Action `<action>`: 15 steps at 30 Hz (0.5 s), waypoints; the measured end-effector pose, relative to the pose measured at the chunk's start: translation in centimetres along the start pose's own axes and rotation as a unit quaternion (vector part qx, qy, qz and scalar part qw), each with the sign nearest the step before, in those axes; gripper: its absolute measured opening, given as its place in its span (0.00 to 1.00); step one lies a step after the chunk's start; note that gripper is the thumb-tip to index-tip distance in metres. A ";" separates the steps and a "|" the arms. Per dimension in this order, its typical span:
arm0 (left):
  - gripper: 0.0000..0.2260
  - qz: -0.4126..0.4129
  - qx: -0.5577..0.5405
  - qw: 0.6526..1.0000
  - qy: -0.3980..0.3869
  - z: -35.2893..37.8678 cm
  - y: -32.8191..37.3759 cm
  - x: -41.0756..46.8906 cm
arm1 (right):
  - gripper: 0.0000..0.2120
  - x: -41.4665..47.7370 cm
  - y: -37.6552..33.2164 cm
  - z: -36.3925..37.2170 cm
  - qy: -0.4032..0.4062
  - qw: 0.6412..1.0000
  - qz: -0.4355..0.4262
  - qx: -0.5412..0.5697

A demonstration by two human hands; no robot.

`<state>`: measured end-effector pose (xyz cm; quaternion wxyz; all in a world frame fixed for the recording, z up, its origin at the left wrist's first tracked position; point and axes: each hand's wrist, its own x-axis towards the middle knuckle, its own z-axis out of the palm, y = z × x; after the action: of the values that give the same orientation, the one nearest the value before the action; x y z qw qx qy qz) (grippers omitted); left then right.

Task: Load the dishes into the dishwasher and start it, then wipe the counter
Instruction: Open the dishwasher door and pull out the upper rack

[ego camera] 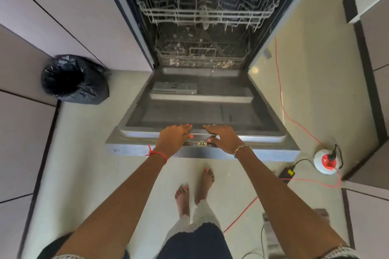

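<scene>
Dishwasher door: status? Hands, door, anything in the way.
Hands: left hand and right hand flat on door's front edge. Open, down: dishwasher door; upper rack looks empty. Floor, right of door, not touching it: red cable.

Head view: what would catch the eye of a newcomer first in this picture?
The dishwasher door lies fully open in the middle, with the left hand and the right hand resting on its near edge. Behind it the upper wire rack looks empty; a black bin bag stands at left.

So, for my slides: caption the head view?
Left hand and right hand rest on the edge of the open dishwasher door.
</scene>
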<state>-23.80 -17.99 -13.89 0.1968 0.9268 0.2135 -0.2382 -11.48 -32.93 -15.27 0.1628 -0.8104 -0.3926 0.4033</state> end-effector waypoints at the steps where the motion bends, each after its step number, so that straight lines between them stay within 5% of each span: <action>1: 0.20 0.011 0.020 1.000 -0.008 2.0 -0.3 -0.4 | 0.23 -0.2 1.0 1.8 -0.023 1.000 0.008 -0.008; 6: 0.25 0.068 0.065 0.993 -0.078 11.8 -2.3 -1.3 | 0.27 0.1 6.2 10.3 -0.141 0.988 0.015 -0.062; 15: 0.30 0.108 0.068 0.989 -0.076 27.8 -6.3 1.4 | 0.30 3.3 15.5 23.7 -0.170 0.979 -0.009 -0.115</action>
<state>-35.67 -25.28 -38.79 0.1734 0.9349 0.0803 -0.2990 -20.96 -41.59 -40.72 0.0035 -0.7397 -0.4655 0.4859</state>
